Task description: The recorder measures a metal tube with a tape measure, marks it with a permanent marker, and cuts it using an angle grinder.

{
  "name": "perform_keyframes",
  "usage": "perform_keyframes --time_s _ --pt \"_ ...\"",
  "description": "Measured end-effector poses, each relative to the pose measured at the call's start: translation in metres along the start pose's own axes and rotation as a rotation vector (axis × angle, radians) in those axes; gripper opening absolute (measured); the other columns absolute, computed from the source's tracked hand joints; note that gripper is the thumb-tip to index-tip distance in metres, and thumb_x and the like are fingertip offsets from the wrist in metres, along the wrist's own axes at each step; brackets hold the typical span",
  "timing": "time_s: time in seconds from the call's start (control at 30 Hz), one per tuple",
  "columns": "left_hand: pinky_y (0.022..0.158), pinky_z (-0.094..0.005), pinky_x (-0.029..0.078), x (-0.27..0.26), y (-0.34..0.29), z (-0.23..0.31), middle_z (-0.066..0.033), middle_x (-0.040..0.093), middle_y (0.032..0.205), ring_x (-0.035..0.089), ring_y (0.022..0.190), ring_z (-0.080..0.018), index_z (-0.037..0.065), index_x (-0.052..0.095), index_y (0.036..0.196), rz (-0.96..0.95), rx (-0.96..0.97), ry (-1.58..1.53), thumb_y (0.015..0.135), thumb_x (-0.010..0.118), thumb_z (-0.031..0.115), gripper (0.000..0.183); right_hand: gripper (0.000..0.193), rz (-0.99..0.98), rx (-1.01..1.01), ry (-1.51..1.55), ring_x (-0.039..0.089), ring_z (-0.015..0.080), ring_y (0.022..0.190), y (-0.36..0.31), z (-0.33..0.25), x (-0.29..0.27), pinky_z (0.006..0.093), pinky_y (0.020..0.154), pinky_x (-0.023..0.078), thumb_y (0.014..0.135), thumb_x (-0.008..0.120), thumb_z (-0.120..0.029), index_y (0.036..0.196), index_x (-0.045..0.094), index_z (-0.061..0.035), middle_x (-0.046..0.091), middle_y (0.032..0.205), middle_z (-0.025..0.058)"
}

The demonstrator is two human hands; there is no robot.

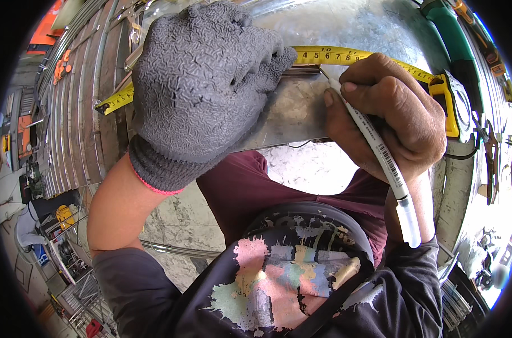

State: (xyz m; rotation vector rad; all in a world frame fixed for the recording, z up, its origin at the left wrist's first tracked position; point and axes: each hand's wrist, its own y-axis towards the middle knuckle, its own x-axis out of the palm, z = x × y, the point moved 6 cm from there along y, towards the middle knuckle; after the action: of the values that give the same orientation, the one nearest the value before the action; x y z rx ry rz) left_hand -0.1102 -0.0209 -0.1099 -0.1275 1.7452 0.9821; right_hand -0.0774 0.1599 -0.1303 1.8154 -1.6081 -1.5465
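My left hand [202,84], in a grey textured work glove, is curled over the yellow blade of a tape measure [329,55]. The blade's end sticks out past the glove on the left. At the right lies the yellow and black tape case [452,106], next to my right hand [402,107]. That bare hand pinches a white marker pen [377,143], its tip pointing at a thin metal bar [304,70] just below the blade. Part of the bar is hidden under the glove. Beneath them is a shiny metal work surface [301,107].
A green-bodied tool [445,31] lies at the far right, with pliers-like locking tool [490,155] nearer. Long metal bars [84,107] lie side by side on the left, an orange object [61,66] on them. A wire rack [87,298] stands lower left.
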Motion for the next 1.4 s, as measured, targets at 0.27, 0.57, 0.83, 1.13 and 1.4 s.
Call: perform_keyframes --time_s 0.27,0.57,0.83,1.13,1.4 --pt "0.074 -0.0407 0.056 -0.0004 0.0007 -0.0008 -0.0091 0.073 0.095 0.069 0.082 -0.0288 0.010 0.083 0.109 0.028 0.011 -0.048 0.088 0.090 0.019 0.023 0.028 -0.001 -0.003 -0.019 0.071 0.0213 0.069 0.0009 -0.0010 0.0007 0.0292 0.059 0.055 0.077 0.084 0.015 0.087 0.063 0.0003 0.071 0.085 0.0156" --pt "0.074 -0.0408 0.056 0.0003 0.0021 0.0013 -0.0082 0.072 0.093 0.068 0.080 -0.0281 0.011 0.083 0.107 0.016 0.014 0.008 0.089 0.090 0.021 0.022 0.027 -0.008 -0.004 -0.012 0.070 0.0207 0.068 0.0003 0.0009 0.0006 0.0285 0.059 0.054 0.077 0.085 0.014 0.087 0.063 0.0009 0.071 0.084 0.0166" --pt "0.075 -0.0411 0.055 0.0011 0.0003 -0.0022 -0.0079 0.073 0.094 0.068 0.081 -0.0286 0.011 0.084 0.106 0.047 -0.007 -0.031 0.089 0.090 0.022 0.021 0.028 -0.001 -0.005 0.011 0.070 0.0207 0.068 0.0003 0.0007 -0.0008 0.0283 0.059 0.054 0.076 0.085 0.014 0.087 0.063 0.0009 0.071 0.084 0.0166" --pt "0.079 -0.0431 0.055 -0.0007 0.0017 0.0003 -0.0081 0.074 0.096 0.070 0.088 -0.0302 0.011 0.084 0.105 0.000 -0.033 0.007 0.089 0.088 0.022 0.020 0.028 -0.002 -0.004 -0.005 0.071 0.0205 0.069 0.0003 -0.0015 -0.0009 0.0288 0.060 0.056 0.077 0.085 0.013 0.088 0.063 -0.0007 0.072 0.085 0.0152" --pt "0.081 -0.0446 0.055 -0.0008 0.0002 0.0008 -0.0083 0.075 0.099 0.070 0.090 -0.0319 0.011 0.083 0.107 0.012 0.039 0.050 0.090 0.088 0.021 0.021 0.029 -0.003 -0.012 -0.017 0.072 0.0205 0.069 0.0006 -0.0004 0.0001 0.0289 0.060 0.056 0.078 0.086 0.013 0.088 0.063 -0.0012 0.072 0.085 0.0150"
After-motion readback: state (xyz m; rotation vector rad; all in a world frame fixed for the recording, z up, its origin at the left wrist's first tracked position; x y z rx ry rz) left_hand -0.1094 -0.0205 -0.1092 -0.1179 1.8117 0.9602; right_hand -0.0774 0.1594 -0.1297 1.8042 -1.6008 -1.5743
